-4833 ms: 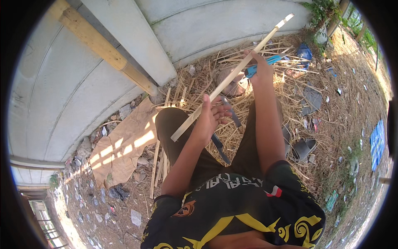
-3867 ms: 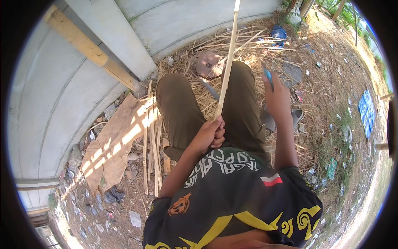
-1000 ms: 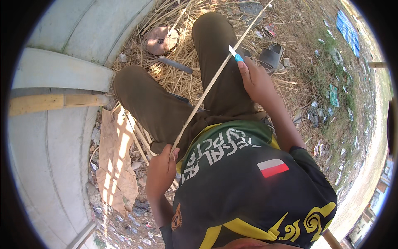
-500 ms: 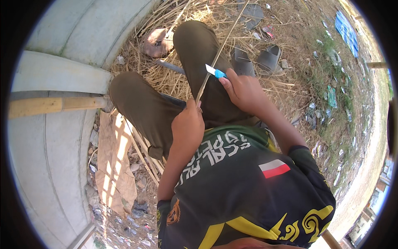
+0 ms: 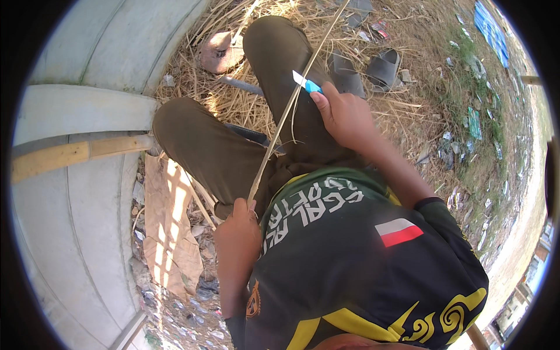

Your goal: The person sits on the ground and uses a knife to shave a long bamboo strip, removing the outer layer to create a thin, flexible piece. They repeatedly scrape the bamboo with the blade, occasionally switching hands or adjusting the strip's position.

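Observation:
A long, thin pale strip, like split bamboo or cane, runs slantwise over my lap and out past the far edge of the view. Its near end is pinched in my left hand, beside my waist. My right hand is closed round a utility knife with a blue handle. The knife's bare blade lies against the strip above my thigh. A fine curled shaving hangs from the strip just below the blade.
Straw-like shavings cover the ground beyond my knees, around a round wooden block. Grey sandals lie at the far right of my leg. A pale wall with a bamboo pole stands on the left. Brown cardboard lies beside it.
My left hand has drawn back toward my waist, pulling the strip along with it. The knife stays almost in place, and a thin shaving now hangs below the blade.

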The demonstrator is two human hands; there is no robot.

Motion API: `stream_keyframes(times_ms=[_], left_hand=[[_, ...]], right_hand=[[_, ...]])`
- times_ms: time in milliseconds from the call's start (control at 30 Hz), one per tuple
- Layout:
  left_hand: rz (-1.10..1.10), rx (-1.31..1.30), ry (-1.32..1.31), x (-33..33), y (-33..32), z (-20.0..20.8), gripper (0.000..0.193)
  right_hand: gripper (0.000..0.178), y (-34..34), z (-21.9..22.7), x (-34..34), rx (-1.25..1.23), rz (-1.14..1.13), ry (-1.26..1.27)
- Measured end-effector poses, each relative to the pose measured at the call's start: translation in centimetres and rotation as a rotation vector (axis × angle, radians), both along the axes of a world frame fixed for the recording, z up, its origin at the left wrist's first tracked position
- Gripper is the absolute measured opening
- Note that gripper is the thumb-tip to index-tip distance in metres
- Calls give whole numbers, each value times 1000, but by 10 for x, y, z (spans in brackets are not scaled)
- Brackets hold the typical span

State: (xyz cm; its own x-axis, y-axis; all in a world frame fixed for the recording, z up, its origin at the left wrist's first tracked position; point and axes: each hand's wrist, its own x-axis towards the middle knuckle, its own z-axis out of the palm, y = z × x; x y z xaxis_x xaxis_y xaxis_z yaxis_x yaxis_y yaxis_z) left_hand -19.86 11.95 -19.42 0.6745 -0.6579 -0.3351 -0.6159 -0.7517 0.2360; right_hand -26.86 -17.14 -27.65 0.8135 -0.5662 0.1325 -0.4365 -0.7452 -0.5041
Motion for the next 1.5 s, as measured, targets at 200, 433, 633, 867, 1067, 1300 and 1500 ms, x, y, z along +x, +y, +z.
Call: stream_keyframes(times_ms=[200,433,633,867,1067,1300,1500], left_hand=[[11,173,-115,-10,88,48,8],[138,232,-262,-9,161,50,13],[98,231,-326,-12,184,37,18],[151,246,-301,-7,186,8,13],[151,221,-187,2,190,4,11],[175,183,-106,18,180,-19,16],[177,-130,-65,22,143,-48,21]], right_hand=[[43,0,1,-16,58,-186,-39],[45,-11,-12,-17,66,-301,-88],[47,-11,-4,-21,37,-328,-39],[40,-15,-11,-14,-195,-311,-12],[37,-25,-6,-15,-322,-270,-50],[53,-63,6,-15,400,-75,-152],[60,-63,26,-12,732,-92,-2]])
